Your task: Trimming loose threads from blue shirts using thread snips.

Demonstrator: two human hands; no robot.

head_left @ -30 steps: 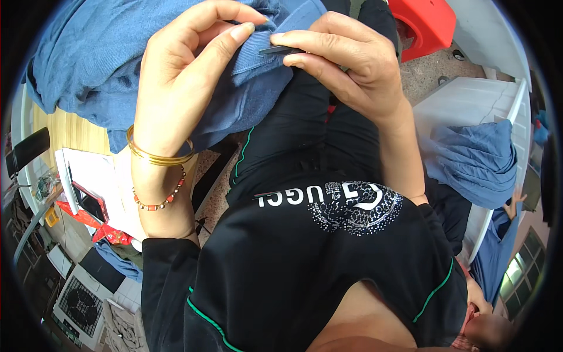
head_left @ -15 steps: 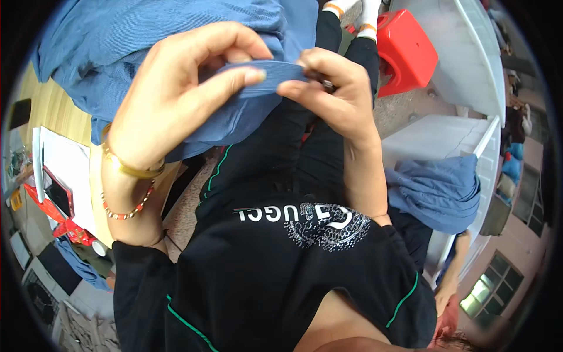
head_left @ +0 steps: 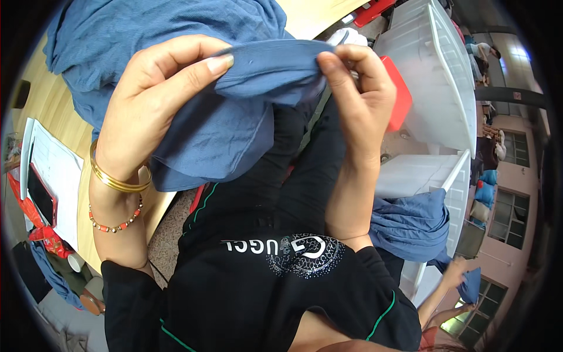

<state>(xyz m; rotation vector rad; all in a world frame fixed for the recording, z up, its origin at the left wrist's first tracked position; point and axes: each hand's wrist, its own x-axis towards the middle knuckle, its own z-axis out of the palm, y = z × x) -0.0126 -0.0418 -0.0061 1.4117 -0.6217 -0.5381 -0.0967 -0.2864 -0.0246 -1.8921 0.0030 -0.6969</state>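
Observation:
A blue garment (head_left: 229, 146) hangs from both my hands, its lower part falling over the table edge and my lap. My left hand (head_left: 146, 97) pinches one end of a stitched band on it (head_left: 272, 58) between thumb and fingers. The band's other end is gripped by my right hand (head_left: 363, 88), thumb on the near side. Between the two hands the band is stretched out almost level, a small light speck showing on its surface. A thin dark curved piece sticks up beside my right fingers; its kind cannot be made out.
More blue cloth (head_left: 158, 35) is heaped on the wooden table (head_left: 64, 88). Papers (head_left: 61, 161) and a phone (head_left: 42, 193) lie at the left. A red stool (head_left: 399, 94) and translucent bins (head_left: 422, 76) stand at right, blue fabric (head_left: 410, 226) over one. A co-worker's hand (head_left: 454, 273) holds blue cloth.
The band, earlier folded and bunched between my fingers, is now spread wider, with my hands farther apart. A dark object seen in my right hand before is now mostly hidden. My view has shifted.

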